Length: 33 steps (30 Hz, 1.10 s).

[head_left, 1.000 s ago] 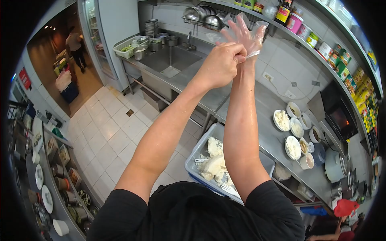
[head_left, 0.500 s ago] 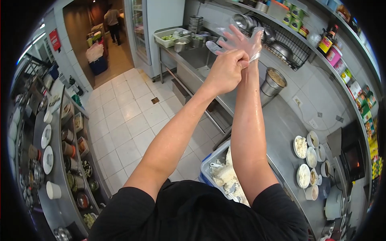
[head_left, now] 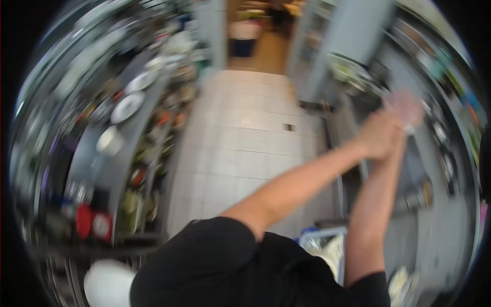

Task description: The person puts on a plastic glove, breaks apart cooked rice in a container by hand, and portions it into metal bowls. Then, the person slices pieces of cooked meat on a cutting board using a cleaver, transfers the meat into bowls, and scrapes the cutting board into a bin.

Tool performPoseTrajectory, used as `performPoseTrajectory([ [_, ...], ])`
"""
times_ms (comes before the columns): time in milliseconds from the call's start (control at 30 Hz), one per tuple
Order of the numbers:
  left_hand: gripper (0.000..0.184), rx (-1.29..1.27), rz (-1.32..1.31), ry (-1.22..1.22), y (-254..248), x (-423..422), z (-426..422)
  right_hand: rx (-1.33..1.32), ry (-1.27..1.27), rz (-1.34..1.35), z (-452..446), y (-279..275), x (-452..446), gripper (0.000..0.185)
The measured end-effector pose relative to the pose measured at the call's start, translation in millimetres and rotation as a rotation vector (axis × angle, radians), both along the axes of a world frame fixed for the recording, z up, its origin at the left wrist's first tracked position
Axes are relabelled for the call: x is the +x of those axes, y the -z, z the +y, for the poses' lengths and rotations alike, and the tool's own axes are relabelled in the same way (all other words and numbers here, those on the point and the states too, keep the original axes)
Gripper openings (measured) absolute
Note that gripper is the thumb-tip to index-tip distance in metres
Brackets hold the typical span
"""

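Observation:
At the upper right of the blurred head view, my left hand [head_left: 379, 134] is closed on the cuff of a thin clear plastic glove [head_left: 409, 127]. My right hand [head_left: 404, 106] is inside that glove, its fingers spread and smeared by motion, with nothing seen in it. Both arms reach forward over the floor and the right-hand counter. Below my right forearm, a plastic tub [head_left: 323, 235] of white food is partly hidden by the arm and my black shirt.
A counter [head_left: 89, 166] on the left carries plates [head_left: 128, 106], a white cup [head_left: 110, 141] and food containers. The tiled floor [head_left: 240, 153] runs to a doorway. At right are the sink counter, a green-filled basket [head_left: 348, 71] and wall shelves.
The view has swung left, so the doorway and floor now lie near the middle and more of the left counter shows. My hands remain together at the glove's cuff.

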<state>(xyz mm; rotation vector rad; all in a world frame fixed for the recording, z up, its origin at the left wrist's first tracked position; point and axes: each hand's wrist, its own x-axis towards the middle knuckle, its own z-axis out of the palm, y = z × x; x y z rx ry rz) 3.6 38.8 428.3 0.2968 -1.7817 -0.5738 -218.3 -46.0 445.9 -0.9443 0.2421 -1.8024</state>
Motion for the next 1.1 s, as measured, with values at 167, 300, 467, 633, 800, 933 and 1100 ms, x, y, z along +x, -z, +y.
performPoseTrajectory([
  [167,0.011,0.039,0.173,-0.076,13,18,-27,0.058,0.320,0.084,21,-38,179,0.100],
  [300,0.013,0.073,0.032,-0.204,12,45,-35,0.074,0.052,0.049,-12,-29,185,0.108],
  [467,0.010,-0.056,0.012,-0.153,11,65,-36,0.058,-0.232,0.033,-23,-14,176,0.098],
  [633,0.006,-0.094,-0.053,-0.087,-7,55,-30,-0.104,-0.210,-0.135,-21,-35,168,0.073],
  [800,0.005,-0.129,-0.072,-0.017,-15,43,-19,-0.309,0.067,-0.182,2,-48,146,0.068],
  [933,0.005,-0.014,-0.091,0.147,-20,35,-4,-0.452,0.090,-0.205,35,-51,134,0.078],
  [1100,0.012,0.114,-0.123,0.352,-5,36,21,-0.476,0.064,-0.078,86,-57,115,0.086],
])
